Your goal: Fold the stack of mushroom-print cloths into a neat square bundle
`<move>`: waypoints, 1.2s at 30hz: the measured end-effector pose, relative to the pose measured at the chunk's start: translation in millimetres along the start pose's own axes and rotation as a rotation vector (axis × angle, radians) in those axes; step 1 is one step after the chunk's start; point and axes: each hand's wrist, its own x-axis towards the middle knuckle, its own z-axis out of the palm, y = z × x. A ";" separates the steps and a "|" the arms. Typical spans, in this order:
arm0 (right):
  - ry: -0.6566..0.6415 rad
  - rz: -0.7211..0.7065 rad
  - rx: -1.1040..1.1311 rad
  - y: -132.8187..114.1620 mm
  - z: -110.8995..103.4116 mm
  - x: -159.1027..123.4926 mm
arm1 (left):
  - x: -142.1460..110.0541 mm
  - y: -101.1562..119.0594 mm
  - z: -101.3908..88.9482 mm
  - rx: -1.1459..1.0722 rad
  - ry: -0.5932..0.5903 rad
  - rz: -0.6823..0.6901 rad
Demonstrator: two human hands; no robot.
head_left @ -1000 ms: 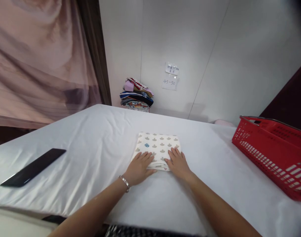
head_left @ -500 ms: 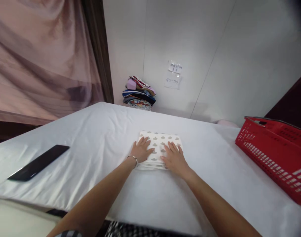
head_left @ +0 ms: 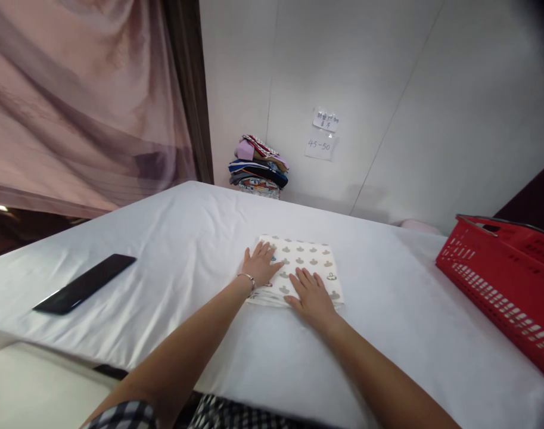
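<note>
A folded white cloth [head_left: 305, 262] with a grey printed pattern lies on the white-covered table in front of me. My left hand [head_left: 259, 266] rests flat on its left side, fingers spread, with a bracelet [head_left: 249, 280] at the wrist. On the front part of the cloth, right of the middle, lies my right hand [head_left: 313, 297], palm down with the fingers stretched out. Layers of the fold show along the front edge. What kind of cloth item it is, I cannot tell.
A black flat panel [head_left: 86, 284] lies on the table [head_left: 173, 238] at the left. At the right stands a red plastic basket [head_left: 504, 268]. A stack of folded fabrics [head_left: 259, 167] is beyond the back edge, near paper signs [head_left: 320, 145] on the wall.
My right hand has slid toward the front edge of the cloth, uncovering more of its right side. The left hand stays near the left edge. The whole view has shifted slightly.
</note>
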 end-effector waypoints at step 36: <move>0.183 0.564 0.642 82.8 5.0 3.6 | -7.5 -13.6 10.2 -0.309 0.193 -0.237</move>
